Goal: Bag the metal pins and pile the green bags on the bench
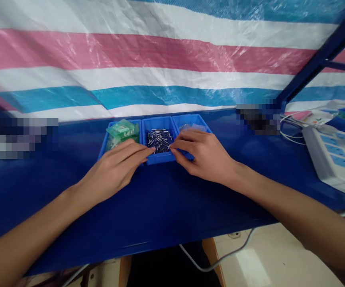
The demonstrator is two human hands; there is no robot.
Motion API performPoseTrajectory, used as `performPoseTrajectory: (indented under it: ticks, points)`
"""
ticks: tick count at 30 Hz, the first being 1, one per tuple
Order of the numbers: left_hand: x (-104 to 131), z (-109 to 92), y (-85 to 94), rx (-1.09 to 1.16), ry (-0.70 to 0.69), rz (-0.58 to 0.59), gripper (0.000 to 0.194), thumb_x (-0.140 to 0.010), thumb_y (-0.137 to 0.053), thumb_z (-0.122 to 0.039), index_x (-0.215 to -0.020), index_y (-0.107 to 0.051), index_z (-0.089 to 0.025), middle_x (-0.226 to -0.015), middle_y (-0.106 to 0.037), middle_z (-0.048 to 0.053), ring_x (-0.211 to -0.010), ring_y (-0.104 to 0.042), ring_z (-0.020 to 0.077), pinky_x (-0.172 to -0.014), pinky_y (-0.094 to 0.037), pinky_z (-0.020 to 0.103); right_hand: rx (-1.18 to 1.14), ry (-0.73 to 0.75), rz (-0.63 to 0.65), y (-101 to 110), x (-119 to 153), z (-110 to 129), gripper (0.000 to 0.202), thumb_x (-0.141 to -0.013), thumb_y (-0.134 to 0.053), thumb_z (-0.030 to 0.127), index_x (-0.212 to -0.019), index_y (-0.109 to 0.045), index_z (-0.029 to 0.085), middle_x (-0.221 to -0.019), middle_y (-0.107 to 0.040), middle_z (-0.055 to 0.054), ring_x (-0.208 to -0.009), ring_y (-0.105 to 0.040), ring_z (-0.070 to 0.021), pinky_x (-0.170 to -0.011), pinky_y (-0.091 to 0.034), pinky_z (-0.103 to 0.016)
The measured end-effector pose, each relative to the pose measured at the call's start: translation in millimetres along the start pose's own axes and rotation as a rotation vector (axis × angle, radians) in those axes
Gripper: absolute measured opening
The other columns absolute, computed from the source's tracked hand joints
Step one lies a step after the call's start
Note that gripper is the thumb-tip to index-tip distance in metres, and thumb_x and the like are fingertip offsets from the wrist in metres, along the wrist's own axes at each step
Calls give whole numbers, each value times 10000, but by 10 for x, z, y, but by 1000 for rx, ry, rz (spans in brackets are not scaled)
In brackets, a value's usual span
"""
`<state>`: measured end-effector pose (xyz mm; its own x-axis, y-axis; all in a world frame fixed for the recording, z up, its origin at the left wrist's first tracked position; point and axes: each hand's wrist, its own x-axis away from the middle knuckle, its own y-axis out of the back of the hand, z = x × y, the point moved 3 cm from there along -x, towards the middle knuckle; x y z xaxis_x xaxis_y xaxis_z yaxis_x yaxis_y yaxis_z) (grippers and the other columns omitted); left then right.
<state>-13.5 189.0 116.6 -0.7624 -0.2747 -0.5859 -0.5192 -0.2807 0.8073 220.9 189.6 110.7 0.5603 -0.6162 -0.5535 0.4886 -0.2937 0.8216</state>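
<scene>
Blue bench (166,199), pin tray (159,140) btwn hands

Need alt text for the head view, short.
Left hand and right hand reach into the middle blue plastic bin of small metal pins on a blue table. Green-packet bin to its left, white power strip far right.

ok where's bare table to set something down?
Free: blue table in front of both hands, to its near edge; also the stretch left of the green-bag bin. Crowded: three bins under left hand and right hand; power strip at right.
</scene>
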Motion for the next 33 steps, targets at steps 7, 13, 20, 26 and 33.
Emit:
performPoseTrajectory:
  ticks: [7, 13, 20, 26, 33]
  points:
    - [10, -33, -5, -33, -4, -7, 329, -1051, -580, -31, -1373, -627, -81, -1106, -736, 124, -965, -704, 207, -872, -638, 357, -1, 39, -20, -11, 3, 16, 316, -1083, -516, 212, -976, -801, 129, -925, -758, -107, -860, -697, -242, -773, -488, -366]
    - [22, -42, 19, -134, 20, -41, 300, -1064, -640, -131, -1364, -635, -127, -1206, -740, 148, -1105, -747, 259, -974, -651, 436, -7, 27, -18, -7, 0, 15, 325, -1090, -504, 224, -977, -798, 143, -935, -766, -102, -876, -703, -239, -782, -507, -363]
    - [1, -24, 56, -131, -21, -46, 192, -1072, -611, -143, -1251, -682, -143, -1091, -755, 119, -981, -760, 239, -864, -656, 408, -5, 29, -12, 18, -1, 1, 317, -1082, -513, 220, -968, -801, 149, -931, -771, -102, -887, -726, -252, -778, -530, -377]
    - [-14, -20, 57, -114, -36, -36, 190, -1062, -629, -141, -1245, -680, -132, -1097, -751, 132, -955, -751, 247, -840, -647, 413, -10, -19, -60, 73, -14, -42, 321, -1082, -501, 234, -1007, -797, 136, -1018, -790, -138, -934, -743, -272, -814, -561, -401]
    - [1, 14, 61, -96, -49, -30, 162, -1054, -650, -143, -1205, -705, -161, -1159, -771, 130, -961, -747, 250, -839, -634, 428, -43, -39, -16, 62, -9, -32, 317, -1081, -496, 234, -983, -785, 148, -983, -769, -115, -888, -736, -242, -805, -552, -372]
